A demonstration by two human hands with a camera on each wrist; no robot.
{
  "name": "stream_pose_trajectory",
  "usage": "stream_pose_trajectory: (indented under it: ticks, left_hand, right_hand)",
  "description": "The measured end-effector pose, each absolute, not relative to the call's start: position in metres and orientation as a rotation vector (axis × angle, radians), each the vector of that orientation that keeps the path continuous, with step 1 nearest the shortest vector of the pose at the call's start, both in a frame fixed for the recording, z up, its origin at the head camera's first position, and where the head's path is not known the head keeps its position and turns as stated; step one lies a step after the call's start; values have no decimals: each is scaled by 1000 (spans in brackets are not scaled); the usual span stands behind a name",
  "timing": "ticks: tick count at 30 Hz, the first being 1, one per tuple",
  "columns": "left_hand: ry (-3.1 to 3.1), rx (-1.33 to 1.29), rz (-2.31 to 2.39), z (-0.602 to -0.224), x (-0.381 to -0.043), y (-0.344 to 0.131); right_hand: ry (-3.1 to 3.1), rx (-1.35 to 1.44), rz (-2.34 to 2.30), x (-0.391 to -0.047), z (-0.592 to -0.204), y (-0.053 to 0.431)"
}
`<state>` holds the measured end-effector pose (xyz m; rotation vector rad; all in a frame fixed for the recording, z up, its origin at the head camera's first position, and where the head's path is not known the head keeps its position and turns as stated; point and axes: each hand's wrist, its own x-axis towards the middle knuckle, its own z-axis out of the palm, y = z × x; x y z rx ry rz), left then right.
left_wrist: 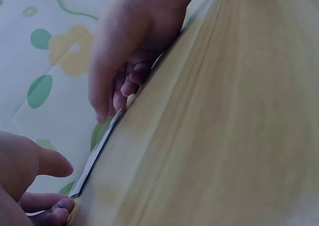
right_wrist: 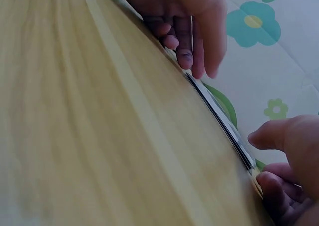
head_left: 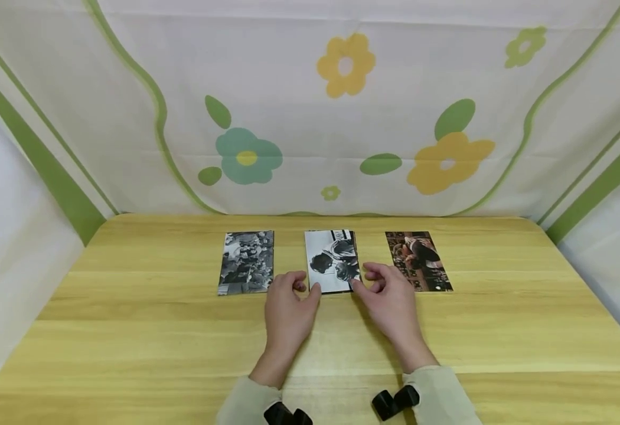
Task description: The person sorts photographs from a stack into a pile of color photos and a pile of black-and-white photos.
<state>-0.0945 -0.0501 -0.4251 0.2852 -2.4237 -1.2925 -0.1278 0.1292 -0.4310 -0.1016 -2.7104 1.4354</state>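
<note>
A small stack of photo prints (head_left: 326,277) lies flat on the table, its top print a black-and-white picture of people. My left hand (head_left: 290,310) is at its lower left corner, thumb by the near edge and fingers loosely bent at the side. On the other side my right hand (head_left: 392,301) has its thumb at the lower right corner and its fingers beside the right edge. In the right wrist view, the right hand (right_wrist: 294,161) has a gap between thumb and fingers around the corner of the stack (right_wrist: 219,119). Neither hand visibly pinches a print.
A black-and-white crowd photo (head_left: 246,262) lies left of the stack, and a dark brownish photo (head_left: 418,260) to the right, partly behind my right hand. The wooden table (head_left: 156,348) ends at a white flowered cloth (head_left: 289,88) at the back.
</note>
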Motion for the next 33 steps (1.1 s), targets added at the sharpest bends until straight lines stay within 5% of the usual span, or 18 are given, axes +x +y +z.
stream_pose_trajectory:
  ticks: [33]
  left_hand:
    - [-2513,179,-1198,-430,-92,-51]
  right_hand:
    - [-2775,-27,1235,-124,-431,121]
